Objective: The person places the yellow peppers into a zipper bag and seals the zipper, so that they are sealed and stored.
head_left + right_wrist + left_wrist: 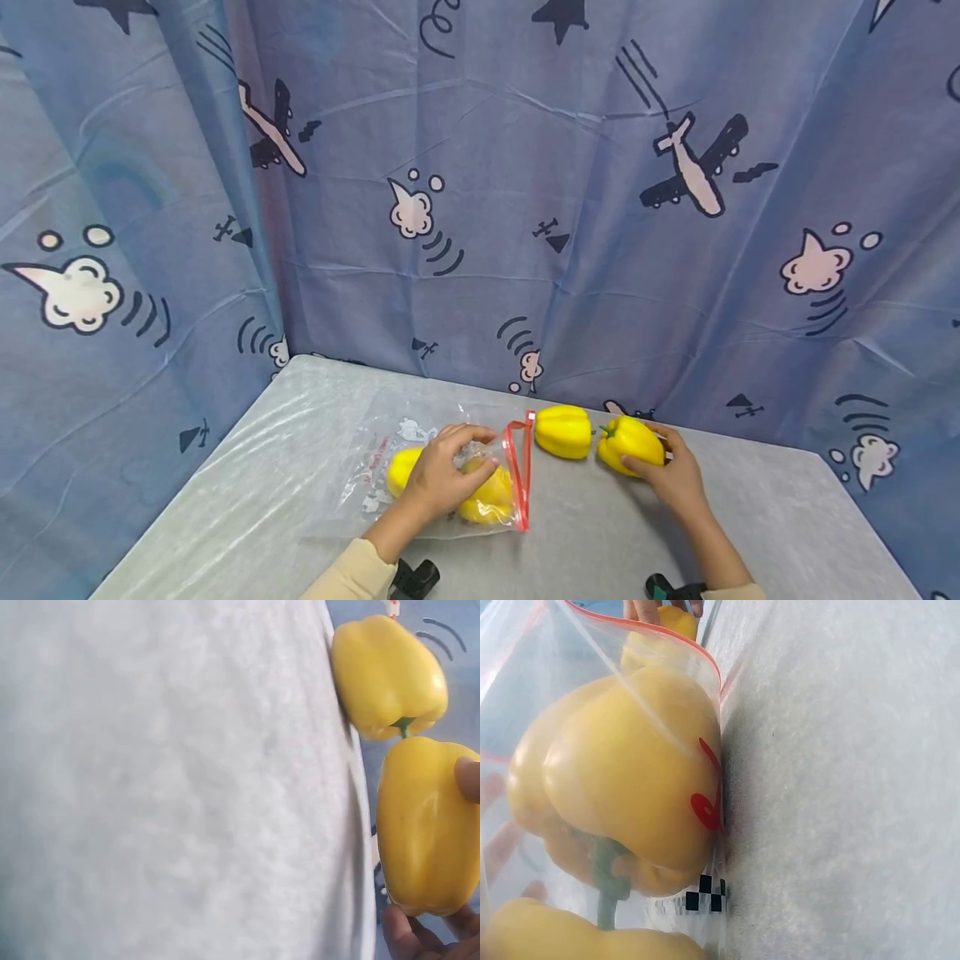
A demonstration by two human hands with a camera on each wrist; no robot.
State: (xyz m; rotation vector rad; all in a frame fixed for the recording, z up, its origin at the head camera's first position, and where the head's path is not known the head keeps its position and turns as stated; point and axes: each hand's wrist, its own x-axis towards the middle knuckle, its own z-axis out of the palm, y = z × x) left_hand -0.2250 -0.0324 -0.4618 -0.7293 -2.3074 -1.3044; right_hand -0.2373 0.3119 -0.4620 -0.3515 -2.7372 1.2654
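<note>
A clear zip bag (360,492) with a red zip edge lies on its side, its mouth to the right. Inside it are two yellow bell peppers (630,772), one showing a green stem. My left hand (444,475) lies over the bag near the mouth, thumb and fingers curved round the plastic above the pepper nearest the opening. Outside, my right hand (675,479) grips another yellow bell pepper (628,443) from its right side, thumb in front and fingers behind, stem pointing left. One more yellow bell pepper (563,432) sits between that one and the red zip edge (522,492).
A pale grey cloth-covered table (592,542) bears everything. Behind it and to both sides hangs a blue curtain (480,208) with printed planes and clouds, close to the table's back edge. Black wrist gear (416,579) shows by the left sleeve.
</note>
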